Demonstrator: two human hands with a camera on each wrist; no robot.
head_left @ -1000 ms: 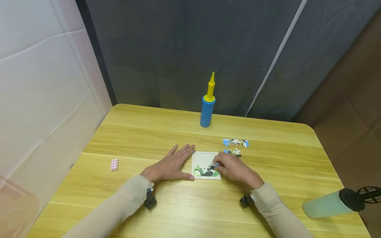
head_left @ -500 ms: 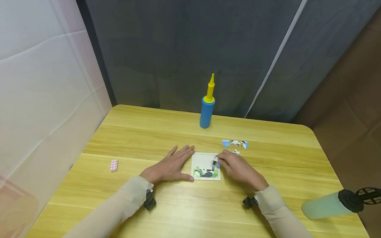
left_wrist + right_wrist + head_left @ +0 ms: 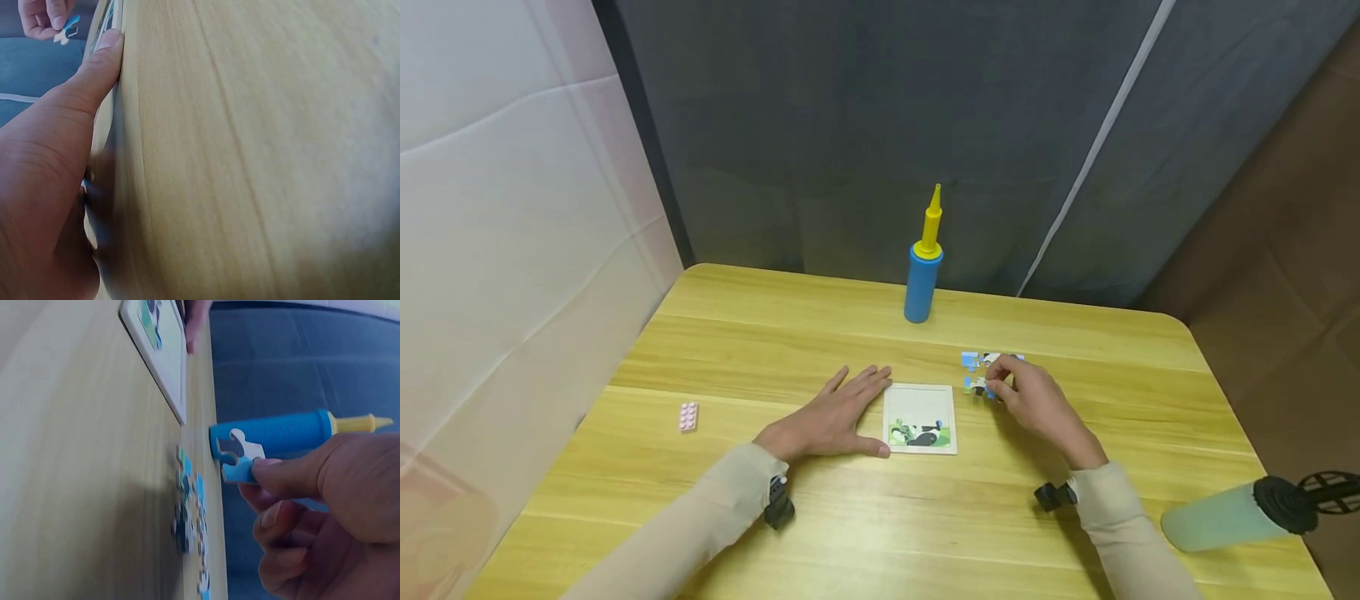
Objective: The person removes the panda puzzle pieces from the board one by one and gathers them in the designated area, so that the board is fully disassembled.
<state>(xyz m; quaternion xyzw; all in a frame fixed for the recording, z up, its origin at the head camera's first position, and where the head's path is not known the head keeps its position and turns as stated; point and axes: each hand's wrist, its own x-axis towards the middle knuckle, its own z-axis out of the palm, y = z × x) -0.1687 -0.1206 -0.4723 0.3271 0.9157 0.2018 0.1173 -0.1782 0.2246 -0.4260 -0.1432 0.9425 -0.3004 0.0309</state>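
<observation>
My left hand (image 3: 837, 417) lies flat on the table with fingers spread, its thumb against the left edge of a white square puzzle tray (image 3: 919, 400). A strip of puzzle pieces with a green, black and white picture (image 3: 919, 434) fills the tray's lower part. Up and to the right of the tray, my right hand (image 3: 1037, 400) pinches a puzzle piece (image 3: 242, 460) between thumb and fingertips; this piece is blue, white and dark. It hangs close over the loose puzzle pieces (image 3: 972, 360), partly hidden by the hand in the head view.
A blue hand pump (image 3: 920, 287) with a yellow nozzle stands at the back. A pink toy brick (image 3: 688, 416) lies at the left. Towards the right edge is a pale green bottle (image 3: 1217, 517) with a black lid. Dark cloth (image 3: 850, 133) hangs behind the table.
My right hand has moved from over the tray to the right, over the loose pieces, with a puzzle piece in its fingers. The left hand has stayed in place.
</observation>
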